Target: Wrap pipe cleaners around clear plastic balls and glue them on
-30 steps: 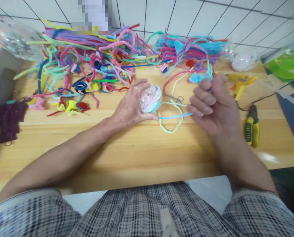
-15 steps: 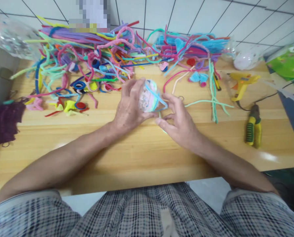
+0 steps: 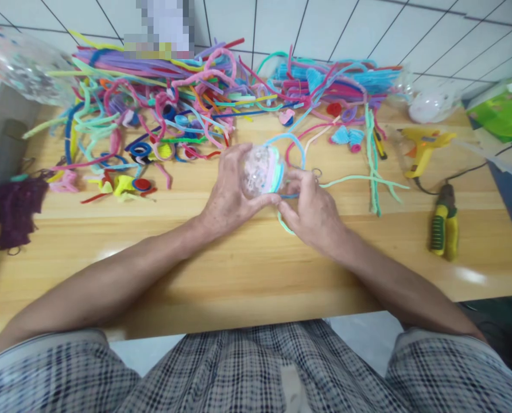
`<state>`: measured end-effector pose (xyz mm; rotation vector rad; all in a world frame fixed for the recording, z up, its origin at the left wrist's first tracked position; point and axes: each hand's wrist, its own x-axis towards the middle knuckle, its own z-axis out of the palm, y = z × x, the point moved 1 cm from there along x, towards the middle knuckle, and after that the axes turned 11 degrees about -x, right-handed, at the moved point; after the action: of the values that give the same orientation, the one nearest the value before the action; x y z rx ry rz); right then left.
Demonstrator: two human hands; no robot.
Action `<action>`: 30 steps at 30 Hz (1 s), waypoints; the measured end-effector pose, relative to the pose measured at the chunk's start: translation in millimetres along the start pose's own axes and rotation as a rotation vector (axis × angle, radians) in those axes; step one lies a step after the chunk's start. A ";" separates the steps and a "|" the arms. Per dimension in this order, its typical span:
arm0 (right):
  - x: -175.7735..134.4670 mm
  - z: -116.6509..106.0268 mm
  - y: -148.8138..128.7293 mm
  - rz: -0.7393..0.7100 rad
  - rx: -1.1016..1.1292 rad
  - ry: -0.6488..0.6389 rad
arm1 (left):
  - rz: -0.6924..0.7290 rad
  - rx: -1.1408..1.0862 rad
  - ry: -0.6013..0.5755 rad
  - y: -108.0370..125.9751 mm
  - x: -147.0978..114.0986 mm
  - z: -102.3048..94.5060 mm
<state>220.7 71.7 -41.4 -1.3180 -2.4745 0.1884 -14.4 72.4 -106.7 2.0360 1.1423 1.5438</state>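
Two-handed, working above the wooden table [image 3: 239,275] and taking the clear ball [image 3: 256,169] as the centre of the dial. Grasping that ball from eight o'clock with the left hand [image 3: 227,186], wrapping fingers over the far side and stretching the thumb along the near side, presumably for keeping so round a thing from rolling or twisting. Leaving its three o'clock end outside the palm, likely for keeping the banded strips [image 3: 275,172] there exposed to the other hand.

Holding the right hand [image 3: 314,209] at four o'clock, curling its fingers close to the banded end, beside the blue strip [image 3: 301,148]. Not showing plainly any pinch on that strip; impossible to tell between gripping and merely guiding. Bowing the strip outward in a loose loop toward two o'clock, probably through its own springiness. Trailing a green strip [image 3: 287,225] at five o'clock, just beside the right thumb.

Laying mint strips [image 3: 371,160] out at three o'clock, seemingly straightened for easy picking. Resting the glue gun [image 3: 429,143] farther off at three and the pliers [image 3: 439,230] between three and four, apparently for suiting a right-hand reach. Heaping coloured strips [image 3: 202,73] from ten to one o'clock, perhaps for saving the near side for handwork.
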 end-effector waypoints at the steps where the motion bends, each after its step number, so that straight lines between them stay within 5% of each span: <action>1: 1.5 -3.6 0.2 0.031 -0.034 -0.047 | 0.011 0.008 -0.018 0.7 1.2 -0.4; 5: 6.3 -17.4 -0.1 -0.082 -0.014 -0.116 | 0.009 0.057 -0.067 -1.4 7.9 -6.1; 8: 8.6 -18.8 1.6 -0.196 0.187 0.025 | 0.003 0.056 -0.097 0.0 10.1 -6.9; 13: 7.4 -20.0 -1.9 -0.144 0.368 0.138 | 0.006 0.073 -0.109 5.5 9.9 -1.3; 18: -7.7 -72.5 -16.8 -0.254 0.368 0.335 | -0.016 0.134 0.070 -7.8 20.2 -15.0; 21: -3.3 -89.8 -6.3 -0.104 0.265 0.388 | 0.039 0.159 0.038 -5.6 21.7 -19.6; 23: 7.9 -78.5 10.9 -0.007 0.130 0.316 | 0.027 0.144 -0.015 -0.6 19.2 -19.2; 27: 24.3 -32.5 47.7 0.071 -0.122 0.070 | -0.010 0.103 0.078 1.9 14.0 -23.9; 30: 21.2 -19.9 56.7 0.031 -0.127 0.066 | 0.007 0.066 0.026 3.1 14.1 -27.4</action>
<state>261.0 120.4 -33.2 -1.3903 -2.4477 -0.0055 -37.1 75.9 -86.0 2.0701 1.2127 1.5603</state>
